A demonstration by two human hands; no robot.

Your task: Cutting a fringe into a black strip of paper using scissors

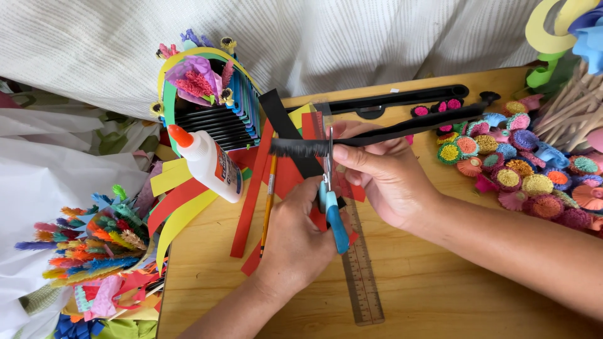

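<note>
Two hands show, a left hand [295, 242] and a right hand [383, 179], along with one pair of scissors [331, 210], one fringed black paper strip [377, 135], one glue bottle [207, 162], one pencil [269, 201] and one clear ruler [359, 270] on the desk [440, 295]. There is one paper basket [210, 94] filled with black strips. The rolled paper flowers [521, 166] at the right are too many and too crowded to count exactly, well over a dozen.

White glue bottle [210, 164] with orange cap lying on the wooden counter [427, 282], near a clear ruler [359, 263], a paintbrush [269, 201], red and yellow paper strips [182, 210], and rolled paper flowers [521, 169].
</note>
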